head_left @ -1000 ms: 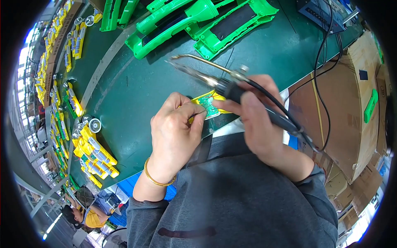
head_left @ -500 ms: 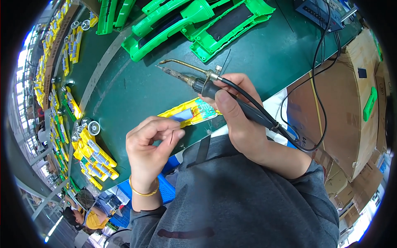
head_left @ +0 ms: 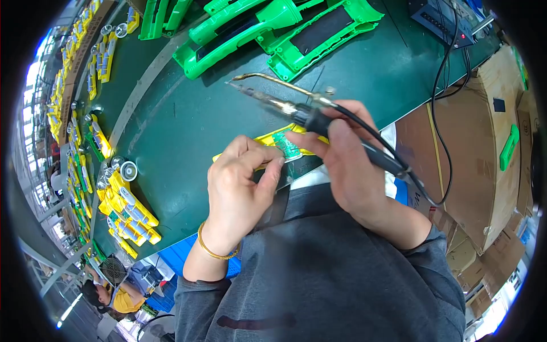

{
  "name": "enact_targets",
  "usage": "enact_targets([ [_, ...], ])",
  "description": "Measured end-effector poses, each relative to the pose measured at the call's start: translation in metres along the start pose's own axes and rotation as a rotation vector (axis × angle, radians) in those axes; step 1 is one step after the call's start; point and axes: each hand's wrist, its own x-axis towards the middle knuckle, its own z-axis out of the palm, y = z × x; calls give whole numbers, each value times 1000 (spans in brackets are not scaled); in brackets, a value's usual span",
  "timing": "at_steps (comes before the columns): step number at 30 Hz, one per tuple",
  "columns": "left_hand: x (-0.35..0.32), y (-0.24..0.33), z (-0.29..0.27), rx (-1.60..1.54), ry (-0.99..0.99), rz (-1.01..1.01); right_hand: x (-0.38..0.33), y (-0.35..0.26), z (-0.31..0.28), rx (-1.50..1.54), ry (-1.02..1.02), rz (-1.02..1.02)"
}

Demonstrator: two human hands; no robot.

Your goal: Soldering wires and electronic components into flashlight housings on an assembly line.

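Circuit board (head_left: 286, 144) in yellow casing (head_left: 268, 143) is pinched by left hand (head_left: 239, 185); beside it, right hand (head_left: 347, 165) grips soldering iron (head_left: 296, 108).

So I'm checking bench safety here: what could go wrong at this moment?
1. The right hand holds the soldering iron with its tip pointing toward the green housings; a slip could mark the plastic.
2. The left hand pinches the yellow part right beside the iron, so its fingers may get burnt.
3. The iron's cable hangs over the table edge and could snag.
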Motion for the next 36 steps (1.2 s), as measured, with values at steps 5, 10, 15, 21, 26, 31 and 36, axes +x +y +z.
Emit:
enact_targets([
  [5,7,1,-2,45,-37,-12,-7,-37,-36,-309,-30,-31],
  [10,17,10,-1,131,-111,-42,-3,-68,-62,-646,-92,10],
  [15,21,17,2,140,-104,-71,6,-84,-73,-882,-274,-63],
  [21,24,21,5,142,-108,-75,13,-87,-71,-901,-344,-3],
  [26,24,20,9,133,-109,-77,16,-87,-70,-910,-343,31],
  [31,26,21,9,129,-118,-86,19,-87,-70,-934,-337,-7],
  [36,35,23,12,135,-128,-59,19,-91,-85,-662,-229,43],
])
